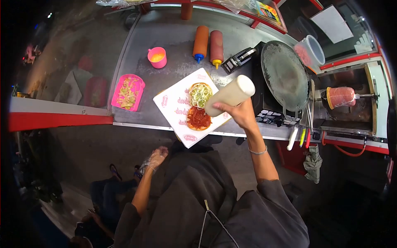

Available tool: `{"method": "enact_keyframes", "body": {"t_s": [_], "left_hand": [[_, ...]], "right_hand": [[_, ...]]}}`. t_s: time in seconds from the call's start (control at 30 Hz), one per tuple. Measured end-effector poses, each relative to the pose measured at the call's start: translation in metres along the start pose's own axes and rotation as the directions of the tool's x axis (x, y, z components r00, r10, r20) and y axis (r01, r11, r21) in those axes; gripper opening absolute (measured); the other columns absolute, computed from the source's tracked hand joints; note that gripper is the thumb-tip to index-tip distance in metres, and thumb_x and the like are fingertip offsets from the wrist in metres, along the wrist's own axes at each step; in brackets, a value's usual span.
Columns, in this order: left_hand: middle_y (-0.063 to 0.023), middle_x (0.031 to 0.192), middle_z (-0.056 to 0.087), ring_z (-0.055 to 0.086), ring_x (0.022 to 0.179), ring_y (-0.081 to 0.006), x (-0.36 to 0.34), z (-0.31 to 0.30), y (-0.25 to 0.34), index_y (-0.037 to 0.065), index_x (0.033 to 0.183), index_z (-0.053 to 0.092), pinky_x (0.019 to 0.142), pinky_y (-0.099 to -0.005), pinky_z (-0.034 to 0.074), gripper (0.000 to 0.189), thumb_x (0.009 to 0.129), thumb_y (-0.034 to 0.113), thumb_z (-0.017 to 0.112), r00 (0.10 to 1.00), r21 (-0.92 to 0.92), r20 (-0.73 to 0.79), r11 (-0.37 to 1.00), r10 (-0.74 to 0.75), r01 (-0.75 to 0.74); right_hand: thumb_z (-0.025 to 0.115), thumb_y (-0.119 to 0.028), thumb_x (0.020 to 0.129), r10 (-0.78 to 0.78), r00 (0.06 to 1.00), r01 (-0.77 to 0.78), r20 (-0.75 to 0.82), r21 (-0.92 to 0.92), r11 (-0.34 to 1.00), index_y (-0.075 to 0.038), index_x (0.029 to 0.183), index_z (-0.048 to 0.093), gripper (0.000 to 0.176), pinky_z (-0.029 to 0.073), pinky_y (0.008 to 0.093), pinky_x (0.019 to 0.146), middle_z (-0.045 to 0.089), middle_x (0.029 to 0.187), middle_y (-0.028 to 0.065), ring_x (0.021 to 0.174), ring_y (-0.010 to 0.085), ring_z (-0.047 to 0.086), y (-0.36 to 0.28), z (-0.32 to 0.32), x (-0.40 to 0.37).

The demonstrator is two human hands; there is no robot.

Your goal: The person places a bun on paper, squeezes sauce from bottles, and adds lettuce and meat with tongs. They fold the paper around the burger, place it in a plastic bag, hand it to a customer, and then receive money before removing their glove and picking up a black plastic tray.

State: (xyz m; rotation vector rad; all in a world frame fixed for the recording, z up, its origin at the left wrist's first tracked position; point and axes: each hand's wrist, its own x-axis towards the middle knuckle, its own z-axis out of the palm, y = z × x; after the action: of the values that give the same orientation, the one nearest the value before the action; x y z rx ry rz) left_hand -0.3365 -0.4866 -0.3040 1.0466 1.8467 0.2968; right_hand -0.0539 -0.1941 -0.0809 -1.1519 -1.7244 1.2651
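Observation:
My right hand (240,113) is wrapped round a white squeeze bottle (233,93), tilted with its base up. The bottle's lower end is over an open bun. One bun half (200,95) carries shredded greens with white sauce lines; the other half (199,119) bears reddish-brown meat pieces. Both lie on white printed paper (169,99), whose near corner overhangs the counter edge. Below the counter, my left hand (157,158) hangs away from the food, its fingers loosely curled. Clear plastic, perhaps a glove, shows around it; I see nothing held.
On the counter (140,53) stand a pink cup (157,57), a pink tray of chopped greens (128,92), an orange bottle (201,43) and a red bottle (216,47). At right are a round griddle (286,74), knives (292,138) and meat on a spit (342,97). A seated person (109,198) is lower left.

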Motion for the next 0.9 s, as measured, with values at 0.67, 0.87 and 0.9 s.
{"method": "enact_keyframes", "body": {"t_s": [0.67,0.87,0.9], "left_hand": [[-0.0101,0.113,0.064,0.061,0.110,-0.0308,0.057,-0.121,0.170,0.006,0.111,0.064,0.094,-0.0420,0.049,0.025,0.087,0.011,0.068,0.609,0.268,-0.227,0.650,0.760,-0.711],[-0.0114,0.118,0.061,0.058,0.112,-0.0325,0.062,-0.123,0.161,0.005,0.109,0.063,0.096,-0.0443,0.048,0.025,0.085,0.010,0.069,0.563,0.274,-0.202,0.598,0.801,-0.753],[-0.0119,0.117,0.060,0.057,0.111,-0.0329,0.061,-0.124,0.161,0.004,0.107,0.062,0.096,-0.0448,0.048,0.025,0.084,0.011,0.069,0.541,0.277,-0.202,0.577,0.817,-0.768]], "right_hand": [[0.089,-0.002,0.074,0.229,0.957,-0.230,-0.176,0.018,0.973,0.006,0.102,0.068,0.036,0.058,0.0321,0.076,0.075,0.093,0.0118,0.084,0.0182,0.071,-0.024,0.045,-0.056],[0.089,-0.004,0.074,0.247,0.927,-0.259,-0.284,-0.006,0.966,0.005,0.102,0.068,0.036,0.057,0.0322,0.075,0.074,0.099,0.0123,0.087,0.0173,0.070,-0.024,0.051,-0.056],[0.089,-0.005,0.075,0.231,0.925,-0.239,-0.302,0.013,0.971,0.005,0.100,0.069,0.033,0.057,0.0324,0.075,0.074,0.097,0.0123,0.087,0.0175,0.070,-0.028,0.058,-0.061]]}}
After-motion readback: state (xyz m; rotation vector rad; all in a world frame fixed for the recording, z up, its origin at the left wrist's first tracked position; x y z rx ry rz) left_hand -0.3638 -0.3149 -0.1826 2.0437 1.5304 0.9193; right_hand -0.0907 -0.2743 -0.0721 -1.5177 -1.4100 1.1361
